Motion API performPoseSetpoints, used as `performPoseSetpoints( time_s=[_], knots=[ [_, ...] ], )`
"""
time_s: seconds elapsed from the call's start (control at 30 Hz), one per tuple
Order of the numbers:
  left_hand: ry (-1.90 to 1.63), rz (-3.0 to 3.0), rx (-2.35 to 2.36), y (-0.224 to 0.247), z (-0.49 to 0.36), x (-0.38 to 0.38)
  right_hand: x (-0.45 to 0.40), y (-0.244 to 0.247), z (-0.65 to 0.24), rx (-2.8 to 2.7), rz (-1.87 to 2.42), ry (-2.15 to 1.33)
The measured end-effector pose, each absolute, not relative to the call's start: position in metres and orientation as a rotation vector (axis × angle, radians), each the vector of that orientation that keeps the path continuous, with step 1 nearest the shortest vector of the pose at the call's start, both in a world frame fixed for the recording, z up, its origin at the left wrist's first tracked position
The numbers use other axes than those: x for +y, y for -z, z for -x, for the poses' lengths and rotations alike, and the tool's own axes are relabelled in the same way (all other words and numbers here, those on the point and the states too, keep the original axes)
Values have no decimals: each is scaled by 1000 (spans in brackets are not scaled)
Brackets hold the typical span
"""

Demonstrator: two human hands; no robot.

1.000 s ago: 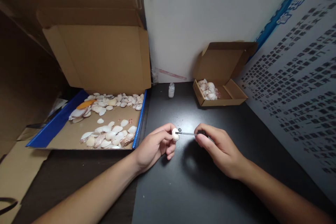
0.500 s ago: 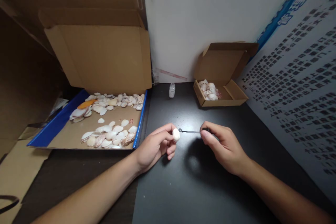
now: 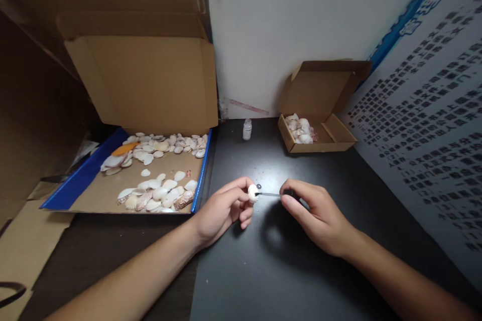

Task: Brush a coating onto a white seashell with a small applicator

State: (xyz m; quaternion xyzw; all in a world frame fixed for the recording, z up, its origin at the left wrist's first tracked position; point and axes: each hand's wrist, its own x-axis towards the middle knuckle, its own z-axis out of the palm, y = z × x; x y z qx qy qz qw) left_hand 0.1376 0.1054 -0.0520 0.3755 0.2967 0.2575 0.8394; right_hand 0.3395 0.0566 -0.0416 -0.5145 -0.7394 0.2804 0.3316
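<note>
My left fingers (image 3: pixel 238 194) grip a white shell (image 3: pixel 252 192) above the counter (image 3: pixel 241 271); my right fingers (image 3: pixel 292 204) grip a thin tool (image 3: pixel 270 194), tip at the shell's 3 o'clock edge. A bottle (image 3: pixel 247 132) stands at the shell's 12 o'clock.

Looks like a small craft workspace: shows a dark desk (image 3: pixel 233 281), a cardboard box (image 3: pixel 323 147) of shells (image 3: pixel 301 131) near its far right corner, a white wall (image 3: pixel 301 15) beyond, a printed panel (image 3: pixel 433 120) along the right edge.

boxes (image 3: pixel 77 180) (image 3: pixel 322 148): 2 | bottles (image 3: pixel 247 131): 1 | thin tools (image 3: pixel 269 194): 1 | shells (image 3: pixel 252 193): dozens
</note>
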Motion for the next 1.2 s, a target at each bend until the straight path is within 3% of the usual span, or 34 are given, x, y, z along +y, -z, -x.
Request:
performPoseSetpoints(
  time_s=[1.2],
  knots=[
    [-543,-813,660,52,-138,105,57,43,-340,-1874,1383,-686]
  ],
)
